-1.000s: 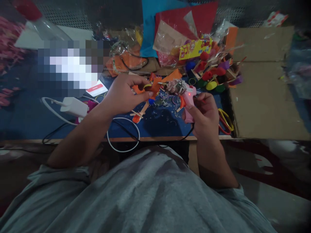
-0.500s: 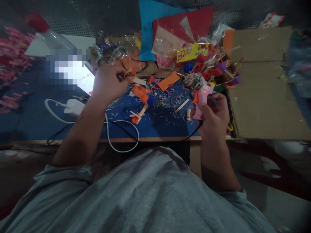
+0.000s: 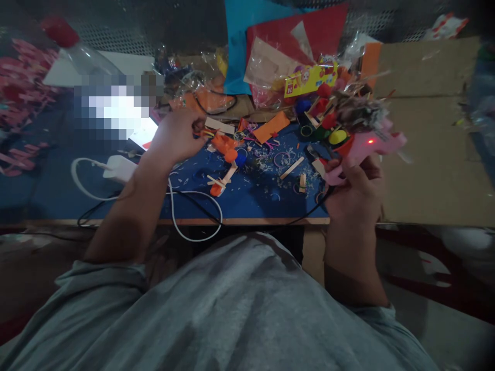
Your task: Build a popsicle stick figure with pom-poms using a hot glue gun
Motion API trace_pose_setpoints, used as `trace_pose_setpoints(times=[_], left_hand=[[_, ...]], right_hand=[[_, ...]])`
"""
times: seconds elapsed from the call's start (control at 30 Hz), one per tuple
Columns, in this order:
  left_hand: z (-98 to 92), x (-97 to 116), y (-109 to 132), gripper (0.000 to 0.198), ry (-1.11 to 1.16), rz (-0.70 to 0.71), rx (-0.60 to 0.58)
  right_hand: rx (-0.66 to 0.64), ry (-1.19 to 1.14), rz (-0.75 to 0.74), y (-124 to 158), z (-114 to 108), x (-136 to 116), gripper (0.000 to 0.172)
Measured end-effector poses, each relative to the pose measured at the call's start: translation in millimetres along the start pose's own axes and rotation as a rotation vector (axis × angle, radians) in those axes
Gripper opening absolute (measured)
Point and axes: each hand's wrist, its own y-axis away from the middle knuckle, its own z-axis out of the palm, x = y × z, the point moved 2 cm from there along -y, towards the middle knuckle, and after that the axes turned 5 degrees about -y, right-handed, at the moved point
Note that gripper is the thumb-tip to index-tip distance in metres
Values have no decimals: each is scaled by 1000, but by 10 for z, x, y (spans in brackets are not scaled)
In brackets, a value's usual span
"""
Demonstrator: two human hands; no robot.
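My right hand (image 3: pixel 358 183) is wrapped round the handle of a pink hot glue gun (image 3: pixel 377 144) with a lit red light on its side. A ragged greyish clump (image 3: pixel 359 111) covers the front of the gun. My left hand (image 3: pixel 178 135) is closed in a pinch at the left, with a small orange and yellow bit showing at the fingertips; its kind is unclear. Just right of those fingers lies an orange piece (image 3: pixel 222 146) with an orange ball and a blue ball (image 3: pixel 240 157). Below it are joined wooden sticks (image 3: pixel 224 180) with an orange end.
A glowing phone (image 3: pixel 143 134), a white charger (image 3: pixel 119 169) and looped white cable (image 3: pixel 221 216) lie left. Scraps and a loose stick (image 3: pixel 292 168) litter the blue tabletop (image 3: pixel 255 201). Coloured sheets (image 3: pixel 320 31) stand behind; cardboard (image 3: pixel 433 154) lies right. A red-capped bottle (image 3: pixel 93 59) is back left.
My right hand has moved the glue gun rightward and tilted it, the greyish clump travelling along. My left hand has shifted slightly down and stays pinched.
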Motion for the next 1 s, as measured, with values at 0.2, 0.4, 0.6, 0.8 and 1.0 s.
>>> trace_pose_setpoints(times=[0.2,0.4,0.6,0.8,1.0], left_hand=[[-103,515,374,48,1,-22,-27],[-31,304,606,93,84,1,-296],[103,159,784,129,105,-13,-442],[357,334,867,97,83,-40,-349],[452,319,807,61,77,-19,-239]], right_hand=[[-101,4,138,188,59,130,42],[-157,28,171,387,78,174,38],[-169,65,202,500,67,213,37],[-283,89,369,623,95,220,35],[-384,168,480,659,143,242,36]])
